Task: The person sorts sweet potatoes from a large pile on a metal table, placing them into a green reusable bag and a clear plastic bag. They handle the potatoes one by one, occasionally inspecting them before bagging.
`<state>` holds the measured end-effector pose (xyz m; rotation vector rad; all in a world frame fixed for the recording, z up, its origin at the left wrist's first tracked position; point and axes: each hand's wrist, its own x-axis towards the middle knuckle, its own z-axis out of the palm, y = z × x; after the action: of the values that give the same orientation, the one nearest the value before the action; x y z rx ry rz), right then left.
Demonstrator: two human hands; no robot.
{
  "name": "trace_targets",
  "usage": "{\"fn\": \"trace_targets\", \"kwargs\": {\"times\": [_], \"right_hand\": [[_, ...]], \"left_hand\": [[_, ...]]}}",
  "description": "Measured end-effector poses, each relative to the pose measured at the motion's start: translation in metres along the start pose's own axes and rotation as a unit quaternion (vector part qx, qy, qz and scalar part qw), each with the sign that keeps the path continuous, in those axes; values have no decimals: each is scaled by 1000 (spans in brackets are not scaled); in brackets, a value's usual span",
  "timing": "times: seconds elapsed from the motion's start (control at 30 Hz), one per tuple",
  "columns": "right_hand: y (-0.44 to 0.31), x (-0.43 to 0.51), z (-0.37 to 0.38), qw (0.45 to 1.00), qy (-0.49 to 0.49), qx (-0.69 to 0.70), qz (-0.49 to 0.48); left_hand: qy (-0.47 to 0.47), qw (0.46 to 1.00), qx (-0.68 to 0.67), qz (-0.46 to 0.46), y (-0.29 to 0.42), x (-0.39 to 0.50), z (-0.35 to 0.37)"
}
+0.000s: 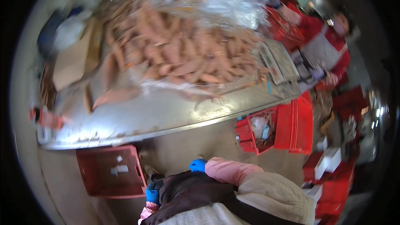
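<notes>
My left hand [152, 192], in a blue glove, hangs low beside the dark apron [190, 189]; its fingers are bent near the cloth, and whether they grip it is unclear. My right hand [197, 165], gloved in blue too, rests at the apron's upper edge with its fingers curled; its inner side is hidden. Before me a metal table [168, 112] bears a large blurred heap of sweet potatoes [187, 53], partly on clear plastic film [175, 85]. A few long ones lie apart at the left, among them a sweet potato [87, 99]. Neither hand touches the heap.
A red plastic crate [109, 195] stands on the floor at left. Right of me are a red crate with plastic waste [239, 132] and stacked red crates [300, 125]. A cardboard box [72, 61] lies on the table's left. A co-worker [325, 50] is beyond its right end.
</notes>
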<state>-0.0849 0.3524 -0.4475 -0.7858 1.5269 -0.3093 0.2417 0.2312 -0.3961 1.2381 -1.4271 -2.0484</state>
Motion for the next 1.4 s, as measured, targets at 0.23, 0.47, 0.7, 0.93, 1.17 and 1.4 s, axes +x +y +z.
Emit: {"fn": "trace_targets", "kwargs": {"times": [0.23, 0.47, 0.7, 0.93, 1.17, 1.4], "right_hand": [[128, -123, -87, 957, 272, 87, 45], [217, -205, -126, 761, 392, 510, 85], [203, -245, -171, 778, 303, 514, 197], [127, -272, -337, 802, 402, 436, -67], [-12, -255, -486, 848, 387, 319, -170], [31, -226, -519, 844, 400, 277, -224]], "left_hand": [[-288, 891, 339, 90, 146, 79, 196], [-415, 813, 393, 110, 202, 143, 368], [-417, 845, 311, 126, 238, 199, 446], [-339, 889, 211, 225, 308, 238, 459], [-59, 930, 191, 309, 376, 240, 440], [154, 910, 200, 328, 377, 293, 416]]}}
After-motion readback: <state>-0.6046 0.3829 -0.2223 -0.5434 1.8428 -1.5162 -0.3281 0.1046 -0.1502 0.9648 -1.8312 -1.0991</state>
